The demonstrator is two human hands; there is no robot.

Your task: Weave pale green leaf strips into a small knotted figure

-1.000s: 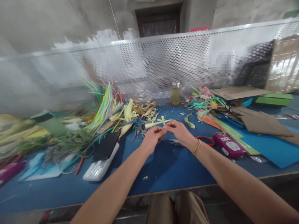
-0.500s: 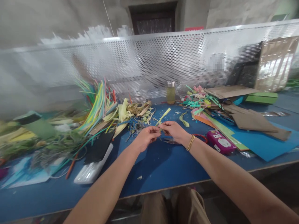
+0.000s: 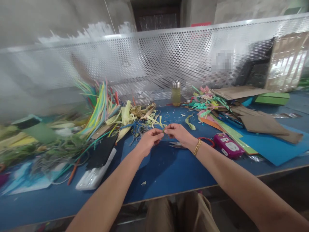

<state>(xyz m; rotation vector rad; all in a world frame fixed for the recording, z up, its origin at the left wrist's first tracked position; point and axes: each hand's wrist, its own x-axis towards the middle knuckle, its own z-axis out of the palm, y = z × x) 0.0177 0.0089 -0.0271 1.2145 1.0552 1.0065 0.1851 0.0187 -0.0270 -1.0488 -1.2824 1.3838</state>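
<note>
My left hand [image 3: 149, 140] and my right hand [image 3: 178, 133] meet over the middle of the blue tabletop [image 3: 166, 174], fingertips pinched together on a thin pale-green leaf strip [image 3: 161, 122]. The strip pokes up and back from between the fingers. A gold bracelet circles my right wrist. A pair of scissors [image 3: 178, 145] lies on the table just under my right hand, partly hidden by it.
A heap of coloured and green strips [image 3: 101, 109] lies to the left, with a black flat object [image 3: 101, 154] and a white case [image 3: 94, 175]. A small bottle [image 3: 176, 93] stands at the back. A purple power strip [image 3: 228, 145], paper sheets and cardboard lie to the right. Perforated metal screen behind.
The long strip that stuck out above my fingers is now shorter and bent lower. Both hands stay pinched together at the same spot.
</note>
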